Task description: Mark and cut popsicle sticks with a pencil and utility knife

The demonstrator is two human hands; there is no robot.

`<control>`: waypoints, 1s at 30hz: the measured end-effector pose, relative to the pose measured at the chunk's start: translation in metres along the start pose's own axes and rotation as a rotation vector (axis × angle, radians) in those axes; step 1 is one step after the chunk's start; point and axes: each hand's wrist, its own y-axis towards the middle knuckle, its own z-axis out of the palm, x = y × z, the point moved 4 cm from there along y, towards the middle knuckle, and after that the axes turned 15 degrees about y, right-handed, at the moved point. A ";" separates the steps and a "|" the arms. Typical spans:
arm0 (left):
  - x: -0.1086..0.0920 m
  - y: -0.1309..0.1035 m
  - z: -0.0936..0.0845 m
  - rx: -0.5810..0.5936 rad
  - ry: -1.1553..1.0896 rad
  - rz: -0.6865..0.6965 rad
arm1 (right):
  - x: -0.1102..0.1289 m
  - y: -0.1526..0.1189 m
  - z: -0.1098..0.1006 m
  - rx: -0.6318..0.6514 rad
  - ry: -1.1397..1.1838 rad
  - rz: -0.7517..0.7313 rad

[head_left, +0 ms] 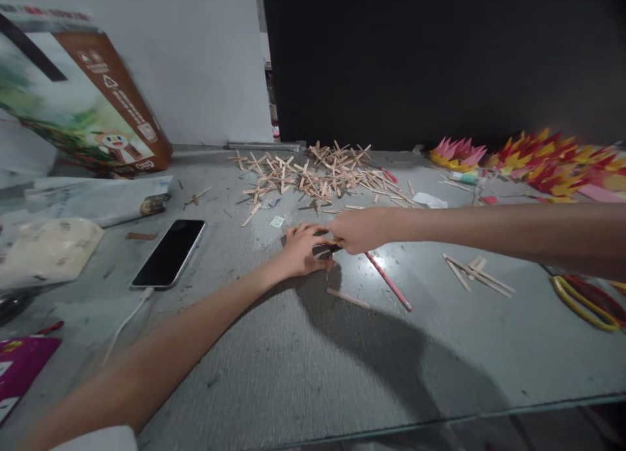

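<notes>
My left hand (307, 249) rests on the grey table (235, 386), its fingers curved and apart around a small dark item. Against its fingertips, my right hand (356, 230) is closed in a fist on something dark with a bit of yellow, mostly hidden. A red pencil (390, 283) lies to the right of the hands, its upper end near my right hand. Just below the hands lies a single wooden stick (348, 299). Behind them spreads a pile of crossed wooden sticks (320, 177). A few loose sticks (476, 273) lie to the right, below my right forearm.
On the left are a phone (171, 252) with a white cable (124, 324), plastic packets (49, 249) and a large box (92, 99). Scissors with yellow handles (581, 307) lie at the right. Folded paper pieces (548, 158) stand at the back right.
</notes>
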 end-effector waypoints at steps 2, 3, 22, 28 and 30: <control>0.000 0.000 0.001 -0.014 0.000 0.004 | -0.004 -0.001 -0.001 -0.009 0.144 0.074; 0.001 0.000 0.002 -0.023 0.002 0.003 | -0.006 -0.002 -0.001 0.002 0.193 0.109; -0.008 -0.003 -0.010 0.030 -0.017 -0.015 | -0.069 -0.026 0.061 0.043 1.404 0.531; -0.009 -0.006 -0.010 0.041 -0.026 0.023 | -0.077 -0.048 0.073 -0.100 1.486 0.424; -0.012 -0.009 -0.012 0.035 -0.006 0.044 | -0.077 -0.058 0.071 -0.168 1.441 0.380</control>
